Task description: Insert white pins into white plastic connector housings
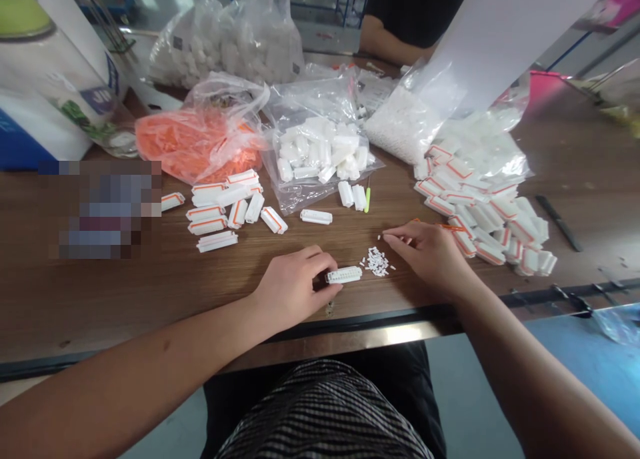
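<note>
The bottle at ten o'clock said "JN". My left hand pinched a white block; whether my right hand gripped a tiny bit, I couldn't tell.

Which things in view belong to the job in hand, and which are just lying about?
Belonging, judging by the hands:
white slotted block, held by the left hand
tiny white pieces, beside the right hand
probably the orange-edged white blocks

Apparently lying about:
black stick-like tool, far right
green-topped container, far left
</note>
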A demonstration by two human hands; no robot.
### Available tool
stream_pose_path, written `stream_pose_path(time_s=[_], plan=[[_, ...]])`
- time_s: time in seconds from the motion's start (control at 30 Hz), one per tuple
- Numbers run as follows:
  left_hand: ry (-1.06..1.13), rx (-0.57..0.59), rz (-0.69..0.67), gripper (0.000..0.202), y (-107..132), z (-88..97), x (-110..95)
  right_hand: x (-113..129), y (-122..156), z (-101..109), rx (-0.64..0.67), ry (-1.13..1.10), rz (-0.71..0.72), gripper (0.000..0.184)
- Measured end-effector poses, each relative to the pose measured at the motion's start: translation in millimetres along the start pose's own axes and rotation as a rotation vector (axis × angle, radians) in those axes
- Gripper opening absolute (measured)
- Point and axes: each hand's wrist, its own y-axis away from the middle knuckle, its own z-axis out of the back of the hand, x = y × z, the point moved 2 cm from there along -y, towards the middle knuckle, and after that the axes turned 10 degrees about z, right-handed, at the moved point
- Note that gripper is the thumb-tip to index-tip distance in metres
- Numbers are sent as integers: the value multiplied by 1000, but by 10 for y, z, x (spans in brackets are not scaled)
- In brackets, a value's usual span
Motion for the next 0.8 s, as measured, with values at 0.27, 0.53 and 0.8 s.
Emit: stream_pose_path(time_s=[0.27,0.53,0.8], plan=[[7,22,26,13,-2,8,-13,57,-124,-74,37,-45,-115,15],[3,27,29,12,2,7,-30,310,-75,-49,2,-256,-95,9],[22,1,11,10,7,-16,-21,730,72,-202,62,-351,178,15]])
